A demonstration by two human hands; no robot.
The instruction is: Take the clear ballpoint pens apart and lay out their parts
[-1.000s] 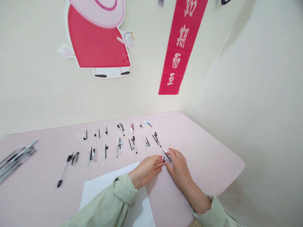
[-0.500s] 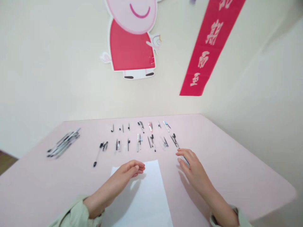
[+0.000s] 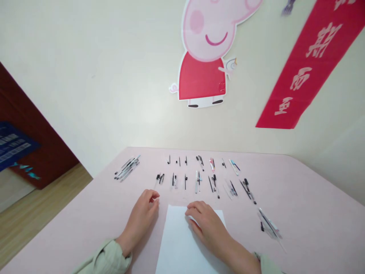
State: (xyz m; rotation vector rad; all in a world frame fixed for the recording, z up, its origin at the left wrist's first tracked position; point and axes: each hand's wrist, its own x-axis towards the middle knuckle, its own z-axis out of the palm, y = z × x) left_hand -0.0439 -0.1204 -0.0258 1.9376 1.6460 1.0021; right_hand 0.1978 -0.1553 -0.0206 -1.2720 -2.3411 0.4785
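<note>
Head cam: L hand (image 3: 142,214) half-curled, prob. touching pen (image 3: 157,178).

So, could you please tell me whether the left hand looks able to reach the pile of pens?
Probably yes: the pile of pens lies ahead of the left hand and to its left, with nothing visible blocking the way, though some forward stretch seems needed.
</note>
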